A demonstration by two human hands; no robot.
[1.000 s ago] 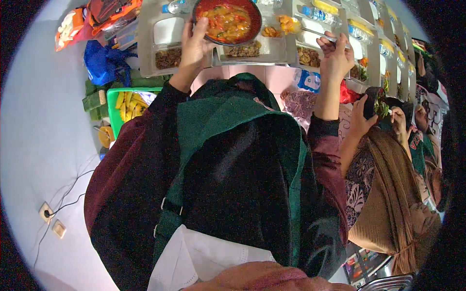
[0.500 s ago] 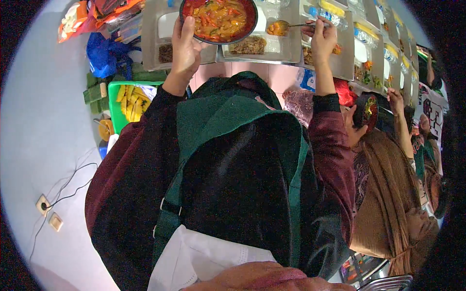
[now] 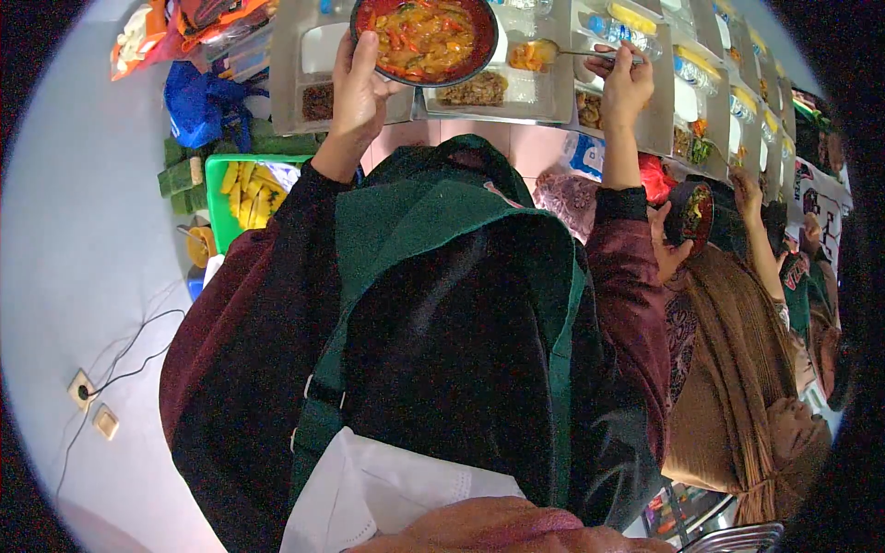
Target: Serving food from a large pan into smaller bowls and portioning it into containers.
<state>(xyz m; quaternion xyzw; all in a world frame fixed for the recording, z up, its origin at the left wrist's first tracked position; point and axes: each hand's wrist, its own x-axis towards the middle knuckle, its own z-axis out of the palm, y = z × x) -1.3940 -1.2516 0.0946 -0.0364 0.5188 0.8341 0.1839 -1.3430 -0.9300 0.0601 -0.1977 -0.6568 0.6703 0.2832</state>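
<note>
My left hand grips the rim of a dark round bowl, red inside, holding an orange-red stew with pepper-like strips. The bowl is up over the meal boxes. In my right hand is the handle of a metal spoon. Its bowl end rests at a portion of orange stew in a compartment of the open meal box in front of me. That box also holds a brown shredded food. Part of the box lies behind the bowl. Another box stands to its left.
More meal boxes with water bottles run along the table to the right. A co-worker in brown stands close on my right, holding a bowl. At left are a green crate of yellow pieces and a blue bag.
The bowl and my left hand have shifted slightly right. My right hand has moved a little right and down, and the spoon tilts differently at the stew. The co-worker's hand has lowered.
</note>
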